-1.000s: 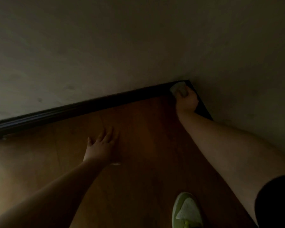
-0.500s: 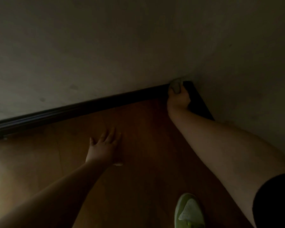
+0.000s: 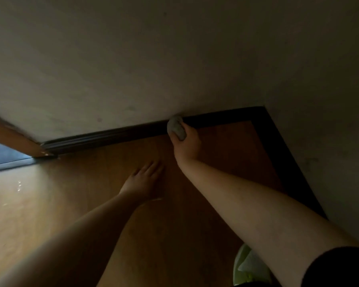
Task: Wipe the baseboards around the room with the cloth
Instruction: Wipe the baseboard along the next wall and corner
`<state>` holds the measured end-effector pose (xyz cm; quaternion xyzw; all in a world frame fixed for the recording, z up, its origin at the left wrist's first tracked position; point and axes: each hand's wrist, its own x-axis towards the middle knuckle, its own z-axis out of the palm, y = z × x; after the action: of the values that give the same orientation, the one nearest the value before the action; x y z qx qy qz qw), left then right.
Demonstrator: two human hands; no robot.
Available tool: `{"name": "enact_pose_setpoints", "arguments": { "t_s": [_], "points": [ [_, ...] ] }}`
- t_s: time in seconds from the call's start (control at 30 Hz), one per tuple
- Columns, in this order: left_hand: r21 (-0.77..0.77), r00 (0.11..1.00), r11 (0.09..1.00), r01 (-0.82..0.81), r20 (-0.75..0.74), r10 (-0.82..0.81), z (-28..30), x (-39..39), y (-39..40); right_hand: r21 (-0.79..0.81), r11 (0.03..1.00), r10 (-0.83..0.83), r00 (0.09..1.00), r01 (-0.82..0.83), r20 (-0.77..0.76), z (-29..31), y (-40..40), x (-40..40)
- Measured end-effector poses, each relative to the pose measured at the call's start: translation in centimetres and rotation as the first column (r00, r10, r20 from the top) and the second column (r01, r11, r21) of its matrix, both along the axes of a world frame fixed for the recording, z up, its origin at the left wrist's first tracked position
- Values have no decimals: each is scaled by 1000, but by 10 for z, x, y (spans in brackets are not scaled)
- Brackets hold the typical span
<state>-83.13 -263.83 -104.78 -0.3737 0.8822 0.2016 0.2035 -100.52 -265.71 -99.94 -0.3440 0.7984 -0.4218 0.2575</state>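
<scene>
Leftward from the corner, the right hand (image 3: 186, 144) has slid the cloth (image 3: 176, 127), pinched in its grip, along the baseboard (image 3: 112, 136); left hand (image 3: 143, 179) spread on floor (image 3: 50, 204). Next, probably wiping on toward the door frame (image 3: 10, 139).

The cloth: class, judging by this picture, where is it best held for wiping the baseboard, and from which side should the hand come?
Probably as shown: the right hand grips the bunched cloth from the floor side, leaving its far face free against the dark baseboard. The wad is small, so one hand covers it.
</scene>
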Motion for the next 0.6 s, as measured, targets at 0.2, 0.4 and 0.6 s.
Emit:
{"name": "enact_pose_setpoints", "arguments": {
  "t_s": [0.2, 0.4, 0.6],
  "points": [
    [-79, 936, 933, -352, -8, 352, -9, 80, 17, 15, 965, -261, 965, 261, 8, -3, -1, -10],
    [-10, 877, 877, -480, -6, 480, -2, 96, 17, 90, 967, -241, 970, 239, 20, 4, -20, 11],
    [64, 905, 904, -424, 59, 420, 0, 122, 13, 124, 992, -25, 999, 19, 47, 0, -25, 76]
  ]
}}
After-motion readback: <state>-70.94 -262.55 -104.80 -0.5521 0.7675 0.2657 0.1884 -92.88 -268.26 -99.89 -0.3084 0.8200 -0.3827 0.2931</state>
